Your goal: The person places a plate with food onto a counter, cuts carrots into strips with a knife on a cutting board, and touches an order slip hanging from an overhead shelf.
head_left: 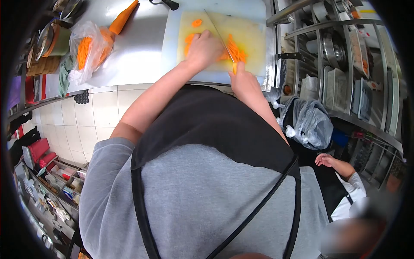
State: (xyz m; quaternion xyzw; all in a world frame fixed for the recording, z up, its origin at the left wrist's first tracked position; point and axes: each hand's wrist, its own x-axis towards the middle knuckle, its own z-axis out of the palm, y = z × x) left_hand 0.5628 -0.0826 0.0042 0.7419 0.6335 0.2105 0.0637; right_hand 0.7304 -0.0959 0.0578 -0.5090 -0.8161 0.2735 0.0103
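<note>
My right hand (pixel 246 80) is wrapped round the yellow handle of a kitchen knife (pixel 218 33). Its long blade slants away up and left across a yellowed cutting board (pixel 254 32). Left of the blade, my left hand (pixel 205 49) presses bent fingers down on carrot slices (pixel 189 39), which it partly hides. Thin carrot strips (pixel 237 51) lie in a heap just right of the blade. One round carrot slice (pixel 196 23) sits apart near the board's upper left.
A clear plastic bag (pixel 92 47) of shredded carrot and a whole carrot (pixel 123 17) lie left on the steel counter (pixel 140 52). A black-handled knife (pixel 291 56) juts out by metal racks (pixel 321 56) at right. A co-worker's hand (pixel 324 160) shows lower right.
</note>
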